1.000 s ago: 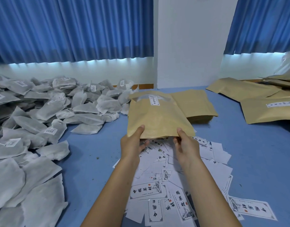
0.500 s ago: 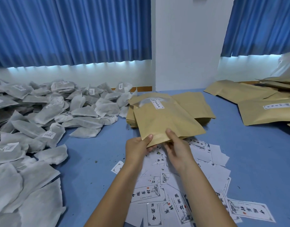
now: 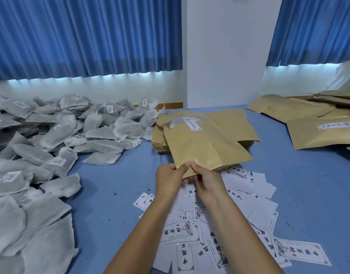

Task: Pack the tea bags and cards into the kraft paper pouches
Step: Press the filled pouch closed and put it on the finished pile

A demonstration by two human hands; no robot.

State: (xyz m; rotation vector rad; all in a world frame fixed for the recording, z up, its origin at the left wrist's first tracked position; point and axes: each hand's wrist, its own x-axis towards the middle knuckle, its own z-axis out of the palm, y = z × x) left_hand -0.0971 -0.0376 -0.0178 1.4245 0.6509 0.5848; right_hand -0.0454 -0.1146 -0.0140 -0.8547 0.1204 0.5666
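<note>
Room: blue curtains (image 3: 87, 36), qty 2, either side of a white wall pier (image 3: 225, 56).

Bench (image 3: 308, 194), qty 1, blue top. Carries all stock, sorted by kind so each is within arm's reach.

Tea bags (image 3: 51, 145): loose heap of white mesh bags filling the left side. Dozens; overlapped, exact qty not countable. Some carry barcode tags.

Cards (image 3: 239, 204): white printed slips, scattered nearest the person, under and beside the forearms. Approx. two dozen or more; overlapped, no exact qty.

Filled or set-aside pouches (image 3: 318, 133): far right, lying flat and overlapping. At least 5 visible, more cut off by the frame edge. Prob. the done pile, kept apart from the empties.

Empty pouch stack (image 3: 235, 125): centre, just beyond the cards, flat, edges roughly squared. Qty cannot be told from the side.

Kraft pouch (image 3: 201, 147) in work, qty 1: held off the stack, tilted, with its clear window and white label (image 3: 192, 124) at the far end and its near corner toward the person. Appears flat, nothing visibly inside.

Left hand (image 3: 168, 178) and right hand (image 3: 207, 184), qty 2: close together, thumbs nearly touching. Both pinch the pouch's near corner, thumbs on top, fingers underneath. Judged purpose: rubbing the two paper layers apart to open the mouth before loading. Whether the mouth has parted yet cannot be told.

Status est.: this pouch at the opening step; tea bag and card not yet picked.
</note>
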